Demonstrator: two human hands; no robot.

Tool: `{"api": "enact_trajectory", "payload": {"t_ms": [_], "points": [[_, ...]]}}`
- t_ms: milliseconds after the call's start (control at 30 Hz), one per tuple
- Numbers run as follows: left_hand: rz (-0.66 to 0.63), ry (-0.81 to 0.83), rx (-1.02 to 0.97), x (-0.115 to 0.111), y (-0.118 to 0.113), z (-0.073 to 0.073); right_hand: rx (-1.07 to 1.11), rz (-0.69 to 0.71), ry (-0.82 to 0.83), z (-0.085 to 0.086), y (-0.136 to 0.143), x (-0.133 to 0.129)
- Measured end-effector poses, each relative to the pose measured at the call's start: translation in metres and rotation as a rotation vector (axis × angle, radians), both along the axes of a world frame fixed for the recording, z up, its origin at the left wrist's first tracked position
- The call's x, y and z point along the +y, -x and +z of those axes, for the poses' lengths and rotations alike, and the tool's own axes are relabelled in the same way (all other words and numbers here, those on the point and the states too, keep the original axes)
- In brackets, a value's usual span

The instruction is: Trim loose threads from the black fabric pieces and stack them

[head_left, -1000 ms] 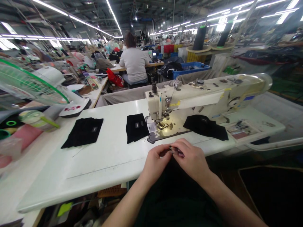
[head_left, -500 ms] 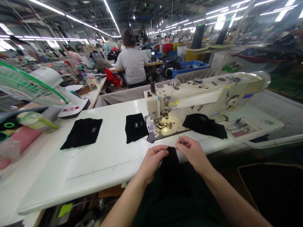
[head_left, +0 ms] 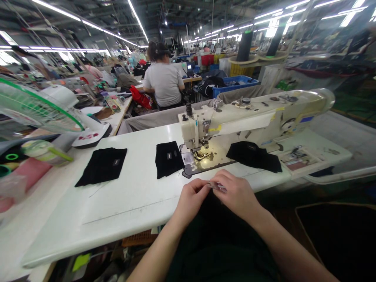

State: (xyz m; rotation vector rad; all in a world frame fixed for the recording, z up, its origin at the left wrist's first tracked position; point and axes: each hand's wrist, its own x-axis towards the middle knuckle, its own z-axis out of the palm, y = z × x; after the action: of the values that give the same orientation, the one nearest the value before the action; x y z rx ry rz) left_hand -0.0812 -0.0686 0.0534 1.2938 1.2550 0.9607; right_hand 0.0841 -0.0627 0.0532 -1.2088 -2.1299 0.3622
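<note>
At the table's front edge, my left hand [head_left: 190, 199] pinches a black fabric piece [head_left: 210, 205] that hangs toward my lap and blends with my dark clothing. My right hand [head_left: 238, 196] is closed around small metal thread snips [head_left: 216, 185], their tip right at my left fingertips. Just beyond both hands is the sewing machine [head_left: 229, 117], its needle area over a worn metal plate. One black piece with a small label [head_left: 169, 160] lies left of the plate, another labelled piece [head_left: 102, 166] farther left. A third black piece [head_left: 254, 156] lies under the machine arm.
A green-rimmed fan [head_left: 44, 102] stands on the left beside a lidded container [head_left: 44, 150]. Thread cones [head_left: 244, 46] rise behind the machine. A person in a grey shirt [head_left: 163, 82] sits ahead, near a blue basket [head_left: 235, 84]. A parts tray [head_left: 302, 158] is at the right.
My right hand has moved left, bringing the snips against my left fingertips at the fabric's top edge. The person ahead has turned their head to the right.
</note>
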Motion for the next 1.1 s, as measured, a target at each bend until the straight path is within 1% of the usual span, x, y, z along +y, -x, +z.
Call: {"api": "enact_trajectory", "payload": {"t_ms": [67, 100, 133, 200, 267, 333, 400, 467, 533, 600, 667, 700, 733, 800, 867, 933, 1000, 1100], "points": [[-0.028, -0.071, 0.113, 0.001, 0.001, 0.000, -0.104, 0.010, -0.039, -0.002, 0.002, 0.000], [-0.042, -0.086, 0.135, 0.000, 0.001, 0.001, -0.102, 0.005, -0.042, -0.004, 0.003, 0.001], [-0.051, -0.082, 0.124, 0.000, 0.001, 0.002, -0.055, -0.014, -0.026, -0.006, 0.004, 0.002], [-0.050, 0.003, 0.010, -0.001, 0.002, 0.004, 0.145, -0.098, 0.071, -0.010, 0.005, 0.005], [-0.031, 0.144, -0.148, -0.003, 0.003, 0.007, 0.362, -0.190, 0.199, -0.011, 0.006, 0.009], [-0.004, 0.247, -0.250, -0.004, 0.004, 0.009, 0.469, -0.210, 0.277, -0.010, 0.006, 0.011], [0.019, 0.262, -0.263, -0.004, 0.004, 0.010, 0.462, -0.141, 0.269, -0.007, 0.005, 0.012], [0.016, 0.221, -0.242, -0.003, 0.005, 0.010, 0.400, -0.056, 0.210, -0.002, 0.004, 0.011], [-0.004, 0.164, -0.213, -0.002, 0.005, 0.010, 0.286, 0.017, 0.133, 0.002, 0.003, 0.010], [-0.017, 0.111, -0.164, -0.001, 0.005, 0.010, 0.123, 0.077, 0.057, 0.004, 0.003, 0.010], [-0.009, 0.077, -0.106, -0.001, 0.005, 0.010, -0.014, 0.113, 0.001, 0.003, 0.003, 0.009], [-0.006, 0.069, -0.094, -0.001, 0.005, 0.010, -0.040, 0.115, -0.011, 0.003, 0.004, 0.009], [-0.006, 0.076, -0.100, -0.002, 0.005, 0.011, -0.023, 0.106, -0.008, 0.001, 0.005, 0.009], [-0.006, 0.134, -0.156, -0.002, 0.006, 0.012, 0.132, 0.050, 0.056, 0.000, 0.008, 0.009], [0.021, 0.221, -0.233, -0.003, 0.007, 0.012, 0.333, -0.049, 0.156, 0.000, 0.010, 0.009], [0.062, 0.293, -0.300, -0.003, 0.008, 0.012, 0.447, -0.145, 0.206, 0.002, 0.009, 0.010], [0.083, 0.320, -0.348, -0.003, 0.009, 0.010, 0.449, -0.164, 0.206, 0.004, 0.007, 0.012], [0.102, 0.313, -0.375, -0.002, 0.009, 0.009, 0.402, -0.112, 0.201, 0.004, 0.005, 0.014]]}}
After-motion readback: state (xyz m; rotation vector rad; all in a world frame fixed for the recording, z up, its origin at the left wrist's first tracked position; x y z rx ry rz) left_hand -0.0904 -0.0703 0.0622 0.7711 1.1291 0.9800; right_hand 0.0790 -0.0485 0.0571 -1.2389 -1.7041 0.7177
